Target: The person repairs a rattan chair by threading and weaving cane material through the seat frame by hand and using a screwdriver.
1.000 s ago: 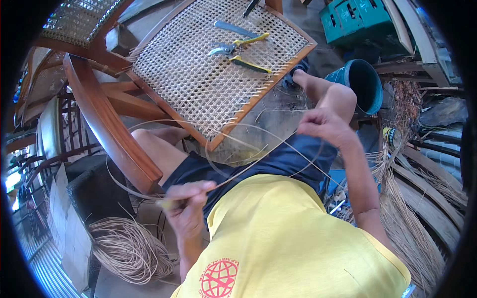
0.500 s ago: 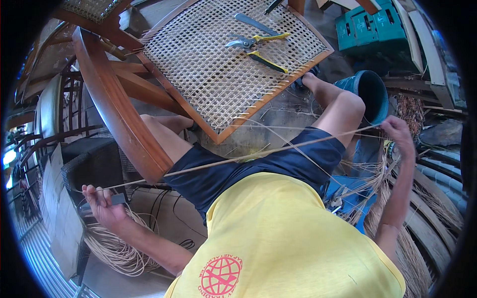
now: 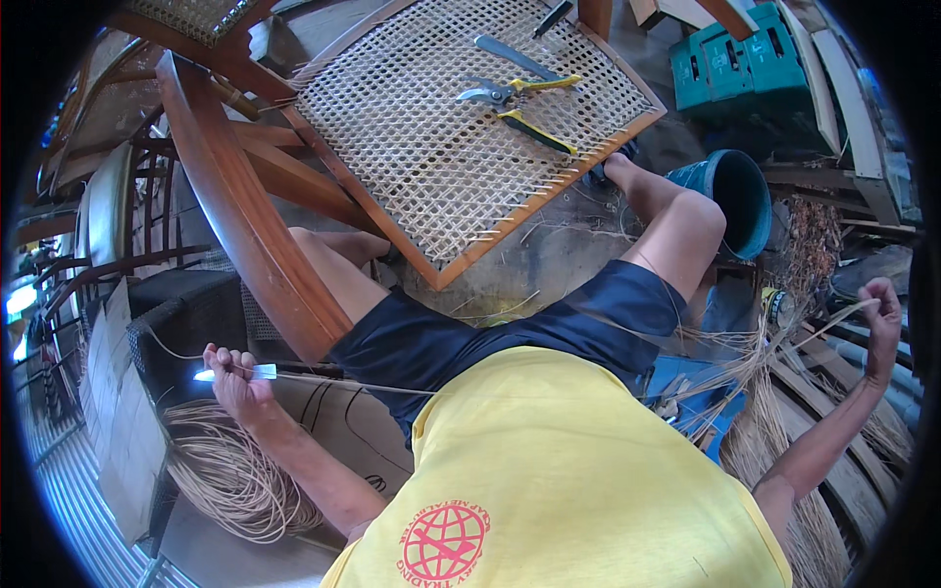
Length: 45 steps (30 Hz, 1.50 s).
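My left hand [image 3: 240, 390] is closed around a flat, shiny, blade-like piece [image 3: 257, 371] and a thin cane strand [image 3: 338, 382]. One end of that strand curves out beyond the fingers; the other side runs right, toward my yellow shirt. Out at the far right, my right hand [image 3: 882, 316] is raised, its fingers pinching a pale strand [image 3: 841, 318]. Whether both hands hold one strand is unclear. Ahead of me lies a wooden-framed chair seat of woven cane [image 3: 421, 162]. Yellow-handled pruning shears [image 3: 505, 93] and a grey flat-bladed tool [image 3: 515, 57] rest on it.
A coil of cane [image 3: 235, 480] lies below my left hand. Loose cane strands [image 3: 750, 431] bunch at the right, by a blue sheet [image 3: 686, 377]. A teal bucket [image 3: 742, 206] and green crates [image 3: 730, 69] stand right. The chair's curved wooden part [image 3: 240, 211] crosses beside my left leg.
My right hand has swung outward to the right and lower. My left hand has shifted slightly right, turning the shiny piece into view. The strand stretched over my lap has dropped toward my shirt.
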### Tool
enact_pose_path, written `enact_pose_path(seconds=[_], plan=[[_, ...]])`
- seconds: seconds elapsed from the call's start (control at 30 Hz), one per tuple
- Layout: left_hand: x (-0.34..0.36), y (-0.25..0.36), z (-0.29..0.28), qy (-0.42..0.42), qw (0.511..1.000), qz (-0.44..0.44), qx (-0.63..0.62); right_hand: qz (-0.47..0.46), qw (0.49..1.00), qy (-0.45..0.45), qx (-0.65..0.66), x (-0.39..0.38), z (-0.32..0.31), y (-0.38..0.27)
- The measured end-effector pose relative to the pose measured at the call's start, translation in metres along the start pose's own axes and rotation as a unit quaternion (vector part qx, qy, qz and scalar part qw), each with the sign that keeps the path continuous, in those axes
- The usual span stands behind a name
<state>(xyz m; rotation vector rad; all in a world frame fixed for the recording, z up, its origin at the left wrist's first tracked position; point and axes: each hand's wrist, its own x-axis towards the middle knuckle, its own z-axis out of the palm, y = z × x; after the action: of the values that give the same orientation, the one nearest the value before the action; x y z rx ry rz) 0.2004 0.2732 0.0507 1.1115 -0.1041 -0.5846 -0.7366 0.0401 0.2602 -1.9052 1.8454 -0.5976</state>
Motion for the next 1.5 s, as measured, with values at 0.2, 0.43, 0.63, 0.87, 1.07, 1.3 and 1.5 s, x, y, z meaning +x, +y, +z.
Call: enact_pose_path(seconds=[0.2,0.43,0.63,0.87,1.07,1.3,1.5], plan=[[0.022,-0.011,-0.009,-0.009,0.999,-0.031,0.033,0.369,0.792,0.194,-0.447,-0.083,-0.164,0.248],[-0.063,0.019,0.096,-0.348,0.901,-0.092,-0.241,0.474,0.785,-0.081,-0.391,-0.169,-0.081,0.254],[-0.172,-0.005,0.208,-0.462,0.884,0.067,0.028,0.213,0.973,-0.06,0.07,-0.063,0.122,-0.004],[-0.239,-0.056,0.274,-0.439,0.843,0.117,0.289,-0.08,0.851,-0.2,0.479,-0.035,0.302,-0.226],[-0.192,-0.157,0.281,-0.395,0.862,-0.209,0.239,-0.007,0.915,-0.239,0.326,-0.044,0.311,-0.233],[-0.156,-0.193,0.272,-0.316,0.89,-0.255,0.207,0.091,0.953,-0.18,0.227,-0.053,0.28,-0.177],[-0.141,-0.197,0.274,-0.303,0.896,-0.272,0.178,0.116,0.937,-0.164,0.287,-0.049,0.256,-0.184]])
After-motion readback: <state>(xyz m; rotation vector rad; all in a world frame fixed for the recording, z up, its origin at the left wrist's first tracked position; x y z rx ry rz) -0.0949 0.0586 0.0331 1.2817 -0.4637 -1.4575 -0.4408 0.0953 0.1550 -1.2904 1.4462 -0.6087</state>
